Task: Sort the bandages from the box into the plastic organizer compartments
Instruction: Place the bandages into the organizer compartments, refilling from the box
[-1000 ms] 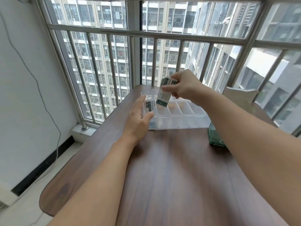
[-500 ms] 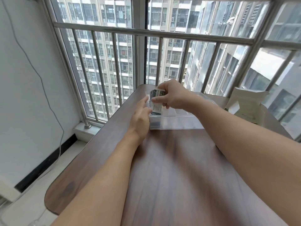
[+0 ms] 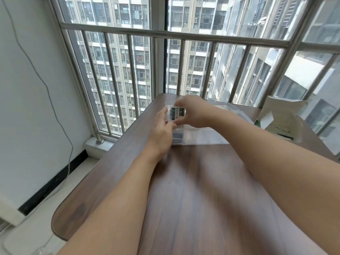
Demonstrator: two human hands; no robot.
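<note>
Far left: white wall [image 3: 24, 89] with a thin grey cable [image 3: 46, 89] hanging down it, black skirting at the floor. Behind the worktop, a metal window railing [image 3: 165, 34] with vertical bars, apartment blocks outside.

Dark wood-grain worktop [image 3: 202, 190] with a rounded near-left corner.

Left hand [image 3: 161, 133] reaches forward at the near-left corner of the plastic organizer [image 3: 200, 138]; thumb and fingertips are up against the lower left edge of the bandage packet [image 3: 177, 115], apparently pinching it, though blur makes the exact grip hard to read.

Bandage packet: white with green and dark print, held upright over the organizer's left end, between both hands. Not yet dropped into a compartment.

Right hand [image 3: 195, 113] comes over from the right, fingers curled around the packet's top and right side, thumb beneath, gripping it.

Organizer: clear plastic, sits on the worktop's far half, dividers faintly visible through the front wall, contents too blurred to tell. Clear lid [image 3: 228, 107] stands open behind it.

Far right: opened white cardboard box [image 3: 281, 116] with flaps up, green on its lower side, near the worktop's right edge, just beside the organizer.
</note>
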